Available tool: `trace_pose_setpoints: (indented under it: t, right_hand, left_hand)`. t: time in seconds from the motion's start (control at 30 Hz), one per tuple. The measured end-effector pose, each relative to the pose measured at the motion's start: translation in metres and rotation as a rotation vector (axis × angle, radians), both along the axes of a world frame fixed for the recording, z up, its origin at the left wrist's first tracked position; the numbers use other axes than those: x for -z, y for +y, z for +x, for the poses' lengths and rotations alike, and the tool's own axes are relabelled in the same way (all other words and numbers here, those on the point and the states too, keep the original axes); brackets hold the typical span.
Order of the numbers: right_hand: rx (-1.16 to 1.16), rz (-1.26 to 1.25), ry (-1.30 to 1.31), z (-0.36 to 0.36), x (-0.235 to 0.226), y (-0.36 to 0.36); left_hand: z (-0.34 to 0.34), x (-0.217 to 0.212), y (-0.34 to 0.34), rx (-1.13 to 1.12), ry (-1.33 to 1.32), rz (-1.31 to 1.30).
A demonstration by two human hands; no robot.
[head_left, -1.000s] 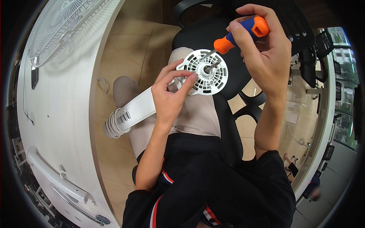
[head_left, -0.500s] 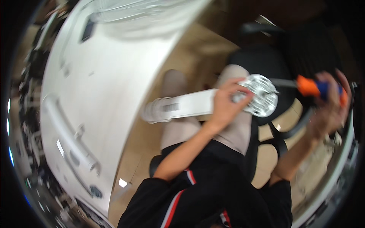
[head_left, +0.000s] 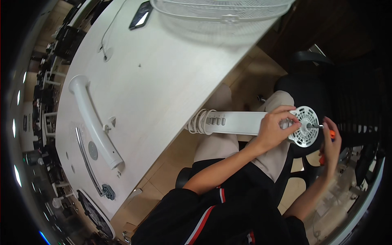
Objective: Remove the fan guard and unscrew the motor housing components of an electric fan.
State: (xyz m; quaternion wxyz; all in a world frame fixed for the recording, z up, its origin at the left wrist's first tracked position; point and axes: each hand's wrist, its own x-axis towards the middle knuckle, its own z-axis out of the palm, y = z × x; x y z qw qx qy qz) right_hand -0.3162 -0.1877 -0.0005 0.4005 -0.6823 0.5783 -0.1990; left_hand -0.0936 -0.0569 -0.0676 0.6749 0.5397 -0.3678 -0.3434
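Note:
Across my thighs lies a long white fan body [head_left: 241, 122], with a row of grey buttons on it and a white cord [head_left: 199, 122] wound round its left end. At its right end sits a round, white, slotted motor cover [head_left: 303, 139]. My left hand [head_left: 269, 130] is closed round the body just beside the cover. A dark metal rod [head_left: 314, 126] stands out from the cover's middle. At its outer end are the fingertips of my right hand [head_left: 331, 149]; whether they touch it I cannot tell. An orange and blue screwdriver [head_left: 332, 134] is in that hand, mostly hidden by the fingers.
On the white table [head_left: 163, 81] at left lie a white tube [head_left: 96, 122], a curved metal rod [head_left: 86, 159], a phone [head_left: 141, 15] and a white wire fan guard [head_left: 228, 10]. Black chairs [head_left: 302, 92] stand at right. The table's edge runs close beside the cord-wrapped end.
My right hand has moved inward and down with the screwdriver, up to the motor cover. The left hand keeps its hold on the fan body. The whole view has shifted.

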Motion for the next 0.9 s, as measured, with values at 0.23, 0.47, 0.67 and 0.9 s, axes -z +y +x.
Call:
trace_pose_setpoints:
  t: [0.23, 0.47, 0.67, 0.9]
  right_hand:
    - [-0.063, 0.213, -0.157, 0.034, 0.018, 0.014]
    - [-0.040, 0.217, -0.293, 0.028, 0.018, 0.016]
    - [-0.089, 0.028, -0.344, 0.008, 0.052, 0.006]
    - [-0.003, 0.128, -0.415, 0.007, 0.067, 0.010]
  left_hand:
    - [0.011, -0.004, 0.002, -0.013, -0.018, 0.064]
    - [0.029, -0.026, 0.008, -0.025, 0.187, 0.088]
    - [0.116, -0.123, 0.083, -0.519, -0.342, -0.003]
    - [0.252, -0.117, 0.173, -0.902, -0.500, 0.429]
